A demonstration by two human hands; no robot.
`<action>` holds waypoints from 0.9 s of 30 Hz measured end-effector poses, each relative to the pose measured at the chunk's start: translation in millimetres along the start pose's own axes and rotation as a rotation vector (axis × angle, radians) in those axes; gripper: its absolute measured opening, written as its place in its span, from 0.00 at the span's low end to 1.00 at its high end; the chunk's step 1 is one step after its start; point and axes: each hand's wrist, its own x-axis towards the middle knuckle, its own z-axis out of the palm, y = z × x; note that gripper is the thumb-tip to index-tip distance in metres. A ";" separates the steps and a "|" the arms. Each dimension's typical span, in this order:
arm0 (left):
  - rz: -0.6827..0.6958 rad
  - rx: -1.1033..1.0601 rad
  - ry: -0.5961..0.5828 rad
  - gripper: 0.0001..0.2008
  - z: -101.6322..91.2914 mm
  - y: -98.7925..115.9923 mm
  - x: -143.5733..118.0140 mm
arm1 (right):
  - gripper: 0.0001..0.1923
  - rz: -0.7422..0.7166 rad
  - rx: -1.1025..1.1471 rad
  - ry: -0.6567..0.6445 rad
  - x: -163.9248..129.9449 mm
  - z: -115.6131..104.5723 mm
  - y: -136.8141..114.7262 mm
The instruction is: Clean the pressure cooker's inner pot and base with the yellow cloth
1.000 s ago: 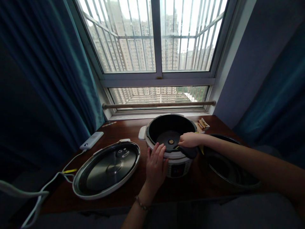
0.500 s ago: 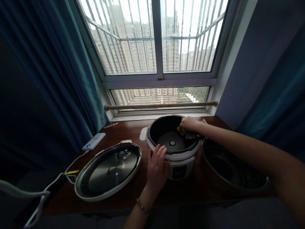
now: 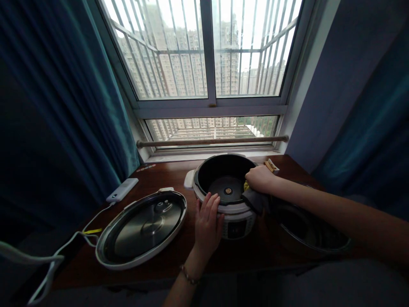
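Observation:
A white electric pressure cooker (image 3: 237, 229) stands without its lid on the wooden table, its dark inside exposed with a small round disc at the bottom. My left hand (image 3: 207, 224) lies against its front left rim, fingers stretched out and touching the edge. At the right rim my right hand (image 3: 260, 179) is closed around a cloth (image 3: 254, 199), dark grey with a yellow part; the grey part hangs over the rim. The round lid (image 3: 140, 232) rests to the left with its metal inner side up. To the right, partly under my right forearm, is a dark inner pot (image 3: 306, 226).
A white power bank (image 3: 123, 190) with a cable lies at the left of the table (image 3: 171, 172). Behind my right hand is a small pale box-like thing (image 3: 271, 166). The window (image 3: 212, 76) is at the back, with blue curtains on both sides.
My right hand has drawn the cloth from inside the cooker out to its right rim, so more of the grey cloth shows. My left hand stays on the rim. The view has shifted slightly.

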 end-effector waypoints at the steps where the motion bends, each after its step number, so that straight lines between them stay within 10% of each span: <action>1: -0.002 -0.002 -0.001 0.21 0.1 0.4 0.0 | 0.16 0.012 0.000 0.032 -8.6 -0.2 -5.0; 11: -0.136 -0.197 -0.129 0.20 -23.5 8.6 9.7 | 0.20 -0.023 0.334 0.203 -62.8 -2.8 -68.0; 17: -0.257 -0.187 0.054 0.22 -47.6 27.6 27.0 | 0.17 -0.139 0.526 0.153 -37.7 -21.6 -84.6; 22: -0.201 -0.047 -0.036 0.23 -26.5 58.8 30.6 | 0.13 -0.168 0.542 -0.011 -6.3 -51.7 -73.4; 27: -0.218 0.103 -0.061 0.20 -6.1 55.4 25.8 | 0.16 0.385 0.734 0.812 -22.2 -4.0 -80.9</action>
